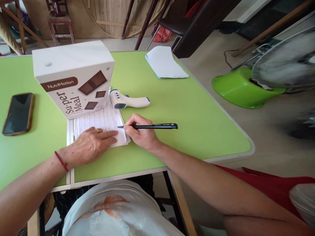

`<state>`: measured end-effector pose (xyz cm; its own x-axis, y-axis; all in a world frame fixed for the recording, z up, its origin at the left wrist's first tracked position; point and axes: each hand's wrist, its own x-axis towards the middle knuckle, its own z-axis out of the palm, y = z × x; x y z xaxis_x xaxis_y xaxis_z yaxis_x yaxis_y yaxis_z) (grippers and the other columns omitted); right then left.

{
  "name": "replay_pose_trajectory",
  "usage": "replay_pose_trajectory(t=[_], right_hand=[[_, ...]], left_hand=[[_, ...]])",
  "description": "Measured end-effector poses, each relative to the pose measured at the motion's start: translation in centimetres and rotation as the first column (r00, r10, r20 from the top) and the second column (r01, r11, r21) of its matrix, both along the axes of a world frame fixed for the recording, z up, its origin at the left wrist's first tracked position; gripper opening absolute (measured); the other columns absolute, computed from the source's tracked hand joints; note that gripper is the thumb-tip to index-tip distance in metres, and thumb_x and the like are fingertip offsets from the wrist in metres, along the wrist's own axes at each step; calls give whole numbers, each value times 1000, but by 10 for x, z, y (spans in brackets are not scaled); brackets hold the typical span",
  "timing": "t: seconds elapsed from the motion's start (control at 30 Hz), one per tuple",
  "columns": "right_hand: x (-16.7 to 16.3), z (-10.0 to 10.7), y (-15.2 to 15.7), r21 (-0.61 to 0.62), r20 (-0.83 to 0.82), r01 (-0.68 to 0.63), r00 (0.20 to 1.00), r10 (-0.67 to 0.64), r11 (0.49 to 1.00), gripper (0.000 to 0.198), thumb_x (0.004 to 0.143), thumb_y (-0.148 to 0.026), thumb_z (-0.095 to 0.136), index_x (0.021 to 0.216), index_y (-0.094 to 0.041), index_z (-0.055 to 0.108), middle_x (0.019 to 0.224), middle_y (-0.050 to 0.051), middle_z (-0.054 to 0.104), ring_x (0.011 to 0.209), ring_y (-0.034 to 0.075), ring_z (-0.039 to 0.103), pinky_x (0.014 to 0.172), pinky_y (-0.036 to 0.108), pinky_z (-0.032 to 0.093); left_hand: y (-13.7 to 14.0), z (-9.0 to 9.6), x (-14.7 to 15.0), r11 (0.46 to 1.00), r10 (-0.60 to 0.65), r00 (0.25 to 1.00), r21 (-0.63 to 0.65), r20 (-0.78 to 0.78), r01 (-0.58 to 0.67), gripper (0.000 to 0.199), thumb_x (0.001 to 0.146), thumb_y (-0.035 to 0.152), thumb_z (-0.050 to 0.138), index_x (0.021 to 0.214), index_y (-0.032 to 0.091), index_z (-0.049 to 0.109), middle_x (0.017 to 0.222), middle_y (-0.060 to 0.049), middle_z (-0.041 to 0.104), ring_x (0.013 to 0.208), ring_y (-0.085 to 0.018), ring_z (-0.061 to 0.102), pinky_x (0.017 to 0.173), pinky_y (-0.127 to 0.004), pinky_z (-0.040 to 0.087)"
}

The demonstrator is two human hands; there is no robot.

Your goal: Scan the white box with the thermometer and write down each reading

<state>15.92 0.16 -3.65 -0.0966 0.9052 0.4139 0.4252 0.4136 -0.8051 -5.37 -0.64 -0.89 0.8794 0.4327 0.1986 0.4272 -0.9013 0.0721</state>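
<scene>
Between the fingers of my right hand [141, 132] is a black pen [159, 126], its tip on or just over the right part of a handwritten sheet of paper [94, 123]. Dense rows of small writing cover much of that sheet, and more sheets show beneath its edge. My left hand [92, 144] lies flat on the paper's lower part with its fingers stretched out. A white NutriMotion box [57, 83] stands upright at the paper's far side and hides part of it. Just right of the box lies a white and blue infrared thermometer [130, 101].
A phone [18, 113] in a brown case lies on the left of the green table [187, 108]. Folded white paper [166, 62] rests near the far right edge. Beyond the table are a fan [287, 62], a green plastic stool or tub [246, 90] and a wooden stool [60, 24].
</scene>
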Motion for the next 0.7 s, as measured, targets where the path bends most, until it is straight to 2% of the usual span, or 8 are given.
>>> replay_pose_trajectory(t=[0.4, 0.7], right_hand=[[1, 0, 0, -14, 15, -13, 1000, 13, 1000, 15, 70, -20, 51, 59, -22, 42, 51, -6, 48, 45, 8, 39, 44, 23, 32], [1, 1, -1, -14, 57, 25, 998, -24, 1000, 14, 69, -20, 50, 59, -23, 40, 50, -6, 47, 46, 9, 38, 45, 23, 32]], left_hand=[[0, -1, -1, 1000, 1, 1000, -4, 3, -1, 27, 98, 14, 40, 111, 16, 63, 131, -6, 61, 82, -21, 68, 68, -36, 48], [0, -1, 0, 1000, 1, 1000, -13, -7, -1, 29, 98, 14, 38, 110, 17, 63, 131, -7, 61, 81, -20, 68, 68, -35, 47]])
